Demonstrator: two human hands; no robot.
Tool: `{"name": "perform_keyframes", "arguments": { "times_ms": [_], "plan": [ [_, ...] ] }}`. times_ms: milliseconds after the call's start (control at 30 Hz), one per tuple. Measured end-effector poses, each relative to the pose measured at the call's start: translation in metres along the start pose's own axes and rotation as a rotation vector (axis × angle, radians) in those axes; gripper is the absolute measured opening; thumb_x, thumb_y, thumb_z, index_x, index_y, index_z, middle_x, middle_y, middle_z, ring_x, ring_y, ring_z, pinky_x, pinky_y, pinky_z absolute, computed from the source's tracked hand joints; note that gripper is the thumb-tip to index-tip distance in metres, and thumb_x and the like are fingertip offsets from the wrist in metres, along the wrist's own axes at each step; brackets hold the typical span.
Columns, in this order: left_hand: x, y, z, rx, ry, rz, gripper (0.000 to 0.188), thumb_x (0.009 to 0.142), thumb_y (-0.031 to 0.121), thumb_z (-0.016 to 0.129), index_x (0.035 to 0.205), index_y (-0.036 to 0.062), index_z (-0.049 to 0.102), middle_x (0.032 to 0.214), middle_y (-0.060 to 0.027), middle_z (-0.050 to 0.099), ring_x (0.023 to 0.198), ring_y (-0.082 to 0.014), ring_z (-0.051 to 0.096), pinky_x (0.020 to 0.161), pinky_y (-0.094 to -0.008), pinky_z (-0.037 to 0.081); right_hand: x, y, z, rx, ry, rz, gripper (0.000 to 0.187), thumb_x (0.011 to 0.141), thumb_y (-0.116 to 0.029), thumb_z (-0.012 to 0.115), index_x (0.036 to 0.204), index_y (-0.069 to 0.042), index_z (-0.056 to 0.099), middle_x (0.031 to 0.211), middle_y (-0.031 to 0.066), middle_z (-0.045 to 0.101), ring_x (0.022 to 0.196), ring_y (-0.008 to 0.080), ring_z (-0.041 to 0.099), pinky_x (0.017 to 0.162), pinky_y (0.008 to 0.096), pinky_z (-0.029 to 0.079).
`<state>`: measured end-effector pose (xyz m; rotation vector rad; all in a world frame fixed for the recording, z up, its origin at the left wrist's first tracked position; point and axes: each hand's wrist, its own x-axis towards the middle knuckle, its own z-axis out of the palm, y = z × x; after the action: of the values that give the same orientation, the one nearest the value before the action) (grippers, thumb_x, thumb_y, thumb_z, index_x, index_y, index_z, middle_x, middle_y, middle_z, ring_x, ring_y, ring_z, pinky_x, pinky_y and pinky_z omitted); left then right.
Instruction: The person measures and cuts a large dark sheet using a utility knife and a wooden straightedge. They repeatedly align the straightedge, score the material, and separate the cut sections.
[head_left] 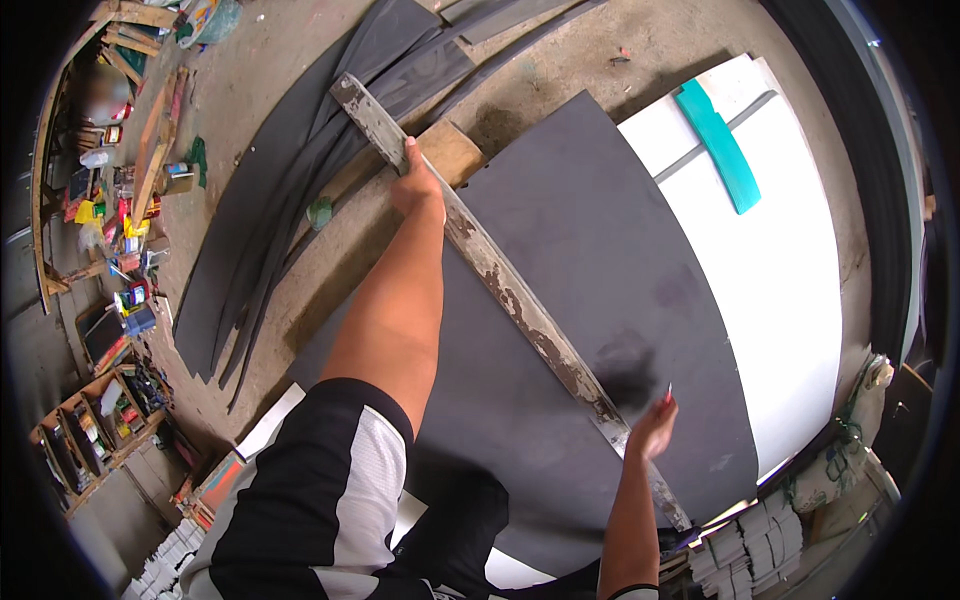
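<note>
A long straight bar [530, 322] with worn, peeling grey and brown paint lies slantwise across a dark grey sheet [600, 240]. Near the bar's far left end, my left hand [418, 192] is closed on it, thumb stretched along its top. At the lower right, my right hand [652, 430] is beside the bar's nearer part, its fingers pinched round a small, slim pointed tool [669, 392] with a reddish part. The tool's tip points away from me; its kind is too small to make out. A dark smudge or shadow shows on the sheet by that hand.
White sheets [790, 300] lie to the right, with a teal strip [720, 150] on top. Dark curved offcuts [290, 190] and a wooden block [450, 152] lie at the far left. A compartmented wooden box [100, 425] stands left; stacked pale bundles [750, 550] are lower right.
</note>
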<state>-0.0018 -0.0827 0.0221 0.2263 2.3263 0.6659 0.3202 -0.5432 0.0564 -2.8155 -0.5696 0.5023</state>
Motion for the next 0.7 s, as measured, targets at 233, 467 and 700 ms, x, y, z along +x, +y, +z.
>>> {"name": "perform_keyframes", "arguments": {
  "times_ms": [233, 467, 700],
  "plan": [
    [0.01, -0.007, 0.016, 0.061, 0.105, 0.048, 0.107, 0.083, 0.087, 0.058, 0.107, -0.0167, 0.073, 0.112, -0.0329, 0.073, 0.108, -0.0446, 0.072, 0.096, -0.0506, 0.056, -0.014, -0.247, -0.007, 0.677, -0.814, -0.059, 0.041, 0.112, -0.036, 0.05, 0.132, -0.002, 0.06, 0.079, 0.0031, 0.063, 0.057, 0.009, 0.058, 0.05, 0.0237, 0.043],
    [0.005, 0.0, 0.012, 0.148, 0.081, 0.069, 0.106, 0.085, 0.086, 0.057, 0.113, -0.0156, 0.071, 0.116, -0.0326, 0.072, 0.111, -0.0441, 0.071, 0.096, -0.0494, 0.058, -0.031, -0.291, 0.007, 0.807, -1.024, -0.049, 0.037, 0.114, -0.028, 0.046, 0.137, -0.001, 0.055, 0.078, 0.0034, 0.063, 0.058, 0.0077, 0.057, 0.048, 0.0239, 0.041],
    [0.013, -0.005, 0.013, 0.142, 0.08, 0.053, 0.104, 0.086, 0.087, 0.054, 0.11, -0.0133, 0.071, 0.116, -0.0323, 0.072, 0.111, -0.0447, 0.071, 0.098, -0.0504, 0.056, -0.033, -0.306, 0.043, 0.281, -0.832, -0.441, 0.03, 0.11, -0.021, 0.049, 0.132, -0.002, 0.056, 0.085, 0.0115, 0.07, 0.07, 0.0242, 0.07, 0.06, 0.0377, 0.052]
  ]
}}
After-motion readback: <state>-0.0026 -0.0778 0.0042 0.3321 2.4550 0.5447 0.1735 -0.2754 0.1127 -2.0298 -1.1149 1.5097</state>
